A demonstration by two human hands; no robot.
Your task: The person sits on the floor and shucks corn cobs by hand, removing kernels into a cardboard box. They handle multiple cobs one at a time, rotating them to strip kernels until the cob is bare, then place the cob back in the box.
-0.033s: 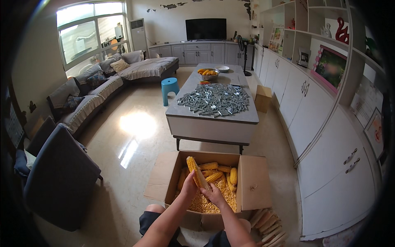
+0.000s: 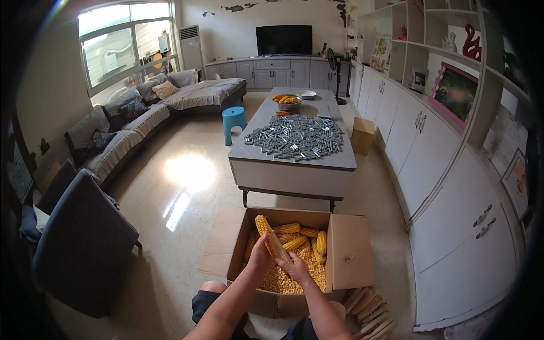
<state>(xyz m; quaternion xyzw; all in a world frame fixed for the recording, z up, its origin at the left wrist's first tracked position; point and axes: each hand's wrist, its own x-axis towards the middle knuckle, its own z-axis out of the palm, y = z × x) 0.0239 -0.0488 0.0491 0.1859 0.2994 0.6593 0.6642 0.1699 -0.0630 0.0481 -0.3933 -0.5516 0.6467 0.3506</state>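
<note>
In front of me I hold an ear of corn [image 2: 264, 228] slantwise over an open cardboard box [image 2: 349, 243]. My left hand [image 2: 260, 256] is wrapped round its left side. My right hand [image 2: 294, 268] is closed at its lower right end, thumb and fingers against a pale length bare of kernels [image 2: 279, 248]. I cannot tell whether that pale length is the ear's own stripped side or a second cob. Several whole yellow ears [image 2: 294, 243] lie along the far side of the box. Loose corn kernels [image 2: 283, 281] cover its bottom.
Stripped cobs [image 2: 368, 314] lie right of the box. Beyond it stands a grey table [image 2: 292, 180] bearing many small silvery cylinders [image 2: 294, 137] and a bowl of orange-yellow pieces [image 2: 287, 103]. A blue stool [image 2: 233, 122], dark chair [image 2: 82, 243] and white cabinets [image 2: 453, 238] surround the area.
The ear's upper tip has shifted very slightly left; both hands keep the same hold.
</note>
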